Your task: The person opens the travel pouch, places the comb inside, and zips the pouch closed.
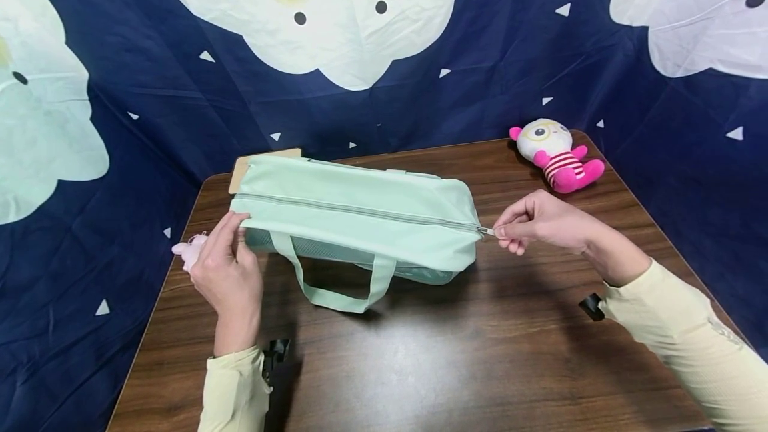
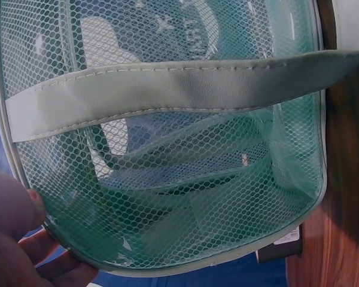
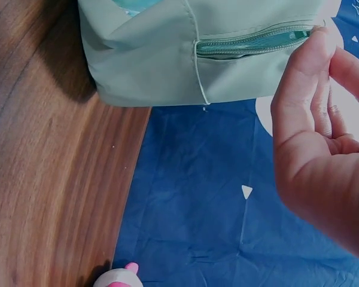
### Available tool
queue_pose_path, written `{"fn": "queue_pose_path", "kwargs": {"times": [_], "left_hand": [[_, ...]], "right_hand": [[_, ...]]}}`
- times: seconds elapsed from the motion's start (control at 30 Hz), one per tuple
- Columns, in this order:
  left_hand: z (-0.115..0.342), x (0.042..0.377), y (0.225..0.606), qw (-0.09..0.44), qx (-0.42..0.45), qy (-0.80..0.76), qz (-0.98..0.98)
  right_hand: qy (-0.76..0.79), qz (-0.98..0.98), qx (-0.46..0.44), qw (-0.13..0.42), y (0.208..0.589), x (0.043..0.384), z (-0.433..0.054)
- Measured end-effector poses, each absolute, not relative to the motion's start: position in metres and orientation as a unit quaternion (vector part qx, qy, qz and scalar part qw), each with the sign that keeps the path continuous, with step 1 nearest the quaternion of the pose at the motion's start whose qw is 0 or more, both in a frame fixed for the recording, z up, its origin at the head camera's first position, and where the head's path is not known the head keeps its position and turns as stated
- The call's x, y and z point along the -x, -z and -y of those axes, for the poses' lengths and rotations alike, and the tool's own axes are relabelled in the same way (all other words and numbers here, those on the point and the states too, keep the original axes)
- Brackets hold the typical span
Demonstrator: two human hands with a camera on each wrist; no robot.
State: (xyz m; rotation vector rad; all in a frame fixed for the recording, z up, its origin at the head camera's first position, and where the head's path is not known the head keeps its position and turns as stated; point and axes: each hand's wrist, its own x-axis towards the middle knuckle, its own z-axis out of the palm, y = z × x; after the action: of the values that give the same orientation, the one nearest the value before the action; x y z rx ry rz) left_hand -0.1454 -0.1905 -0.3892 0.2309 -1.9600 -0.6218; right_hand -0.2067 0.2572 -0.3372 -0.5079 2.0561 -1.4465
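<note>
A mint green bag (image 1: 354, 205) with mesh sides lies across the table, its zipper (image 1: 360, 210) running along the top. At the bag's right end my right hand (image 1: 543, 225) pinches the zipper pull (image 1: 487, 231) between thumb and finger. In the right wrist view a stretch of zipper (image 3: 251, 45) beside this hand (image 3: 305, 119) is parted. My left hand (image 1: 228, 272) grips the bag's near left corner, fingers curled over the edge. The left wrist view shows the mesh panel (image 2: 185, 215) and a strap handle (image 2: 167, 89) next to that hand (image 2: 18, 233).
A pink and white plush toy (image 1: 558, 155) in a striped shirt sits at the table's back right corner. Partly behind my left hand is a small pale pink plush (image 1: 191, 251). A beige flat piece (image 1: 239, 172) shows behind the bag. Dark blue cloth (image 1: 150, 139) surrounds the table.
</note>
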Motion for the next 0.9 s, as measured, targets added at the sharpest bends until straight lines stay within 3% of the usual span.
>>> {"fn": "queue_pose_path", "kwargs": {"times": [0.9], "left_hand": [[0.190, 0.146, 0.389, 0.524, -0.096, 0.263, 0.804]], "right_hand": [[0.545, -0.773, 0.168, 0.278, 0.355, 0.208, -0.265]]}}
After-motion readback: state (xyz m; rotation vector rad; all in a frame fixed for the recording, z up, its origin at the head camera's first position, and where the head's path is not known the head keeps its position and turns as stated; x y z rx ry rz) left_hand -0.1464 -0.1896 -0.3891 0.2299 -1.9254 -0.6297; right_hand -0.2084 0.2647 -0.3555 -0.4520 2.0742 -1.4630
